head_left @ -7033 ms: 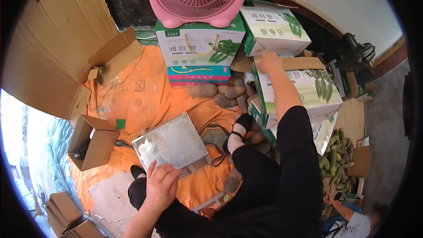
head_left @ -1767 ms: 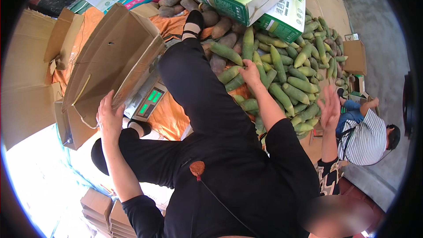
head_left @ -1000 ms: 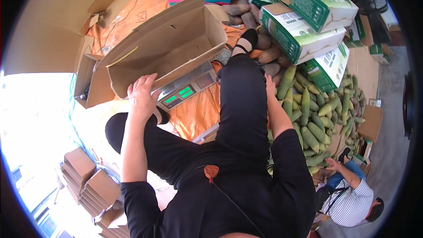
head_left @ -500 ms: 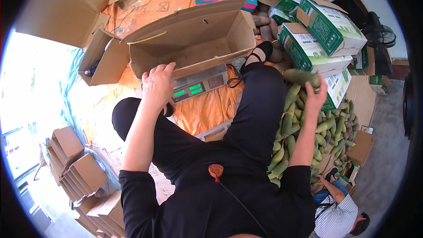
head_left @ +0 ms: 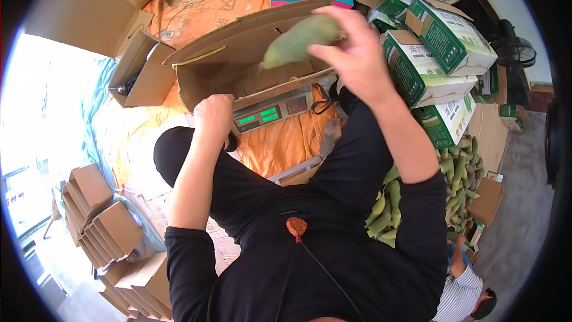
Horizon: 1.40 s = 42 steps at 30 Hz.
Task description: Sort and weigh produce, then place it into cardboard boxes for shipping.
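Observation:
My right hand (head_left: 351, 53) holds a long green vegetable (head_left: 298, 39), blurred by motion, over the open brown cardboard box (head_left: 238, 62). The box sits on a grey electronic scale (head_left: 271, 113) with green lit digits. My left hand (head_left: 213, 120) is closed on the box's near rim. I sit on an orange sheet (head_left: 280, 146) in black clothes, legs stretched forward.
Stacked green-and-white cartons (head_left: 435, 36) stand at the right. A heap of green vegetables (head_left: 459, 173) lies on the floor beside my right leg. Flat and folded cardboard boxes (head_left: 101, 226) pile at the lower left. Another person (head_left: 468, 286) crouches at the lower right.
My right hand has risen from the vegetable heap at the right and swung left over the box, carrying a green vegetable. My left hand stays on the box rim.

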{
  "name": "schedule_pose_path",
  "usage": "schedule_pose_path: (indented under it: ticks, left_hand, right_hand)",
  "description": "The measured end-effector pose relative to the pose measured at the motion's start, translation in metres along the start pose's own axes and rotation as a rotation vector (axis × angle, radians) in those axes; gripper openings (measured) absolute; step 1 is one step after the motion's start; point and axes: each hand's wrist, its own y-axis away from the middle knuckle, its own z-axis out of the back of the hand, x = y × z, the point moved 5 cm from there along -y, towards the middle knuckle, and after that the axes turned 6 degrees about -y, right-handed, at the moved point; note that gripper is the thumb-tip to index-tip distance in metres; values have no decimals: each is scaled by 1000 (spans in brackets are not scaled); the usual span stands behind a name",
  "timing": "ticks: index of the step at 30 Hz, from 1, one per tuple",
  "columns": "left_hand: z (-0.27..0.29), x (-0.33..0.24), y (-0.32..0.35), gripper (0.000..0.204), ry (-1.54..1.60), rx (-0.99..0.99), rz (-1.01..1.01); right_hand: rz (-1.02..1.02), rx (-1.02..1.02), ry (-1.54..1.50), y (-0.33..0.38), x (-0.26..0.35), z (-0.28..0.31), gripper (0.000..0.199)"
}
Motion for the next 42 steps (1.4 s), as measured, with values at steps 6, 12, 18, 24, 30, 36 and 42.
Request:
schedule_pose_path:
  ticks: [6,12,18,24,30,36,42]
  left_hand:
    - [-3,-1,2,9,-27,3,-46]
    - [-6,-4,-2,10,-12,-8,-54]
    - [-3,-1,2,17,-29,57,-41]
    - [0,-6,3,6,-19,21,-63]
    - [-1,-10,2,22,23,15,-72]
    - [7,-16,1,20,75,13,-24]
    - [1,-13,1,20,163,16,-4]
  right_hand:
    - [-84,52,68,-12,-76,-102,44]
    - [-463,161,237,-12,-139,-143,43]
    - [-275,482,169,-23,-94,-112,31]
    - [-167,268,81,-12,-2,42,27]
    - [-469,-224,95,88,-62,180,27]
    - [-811,-241,696,261,-212,209,27]
    - [-1355,-436,816,386,-265,204,41]
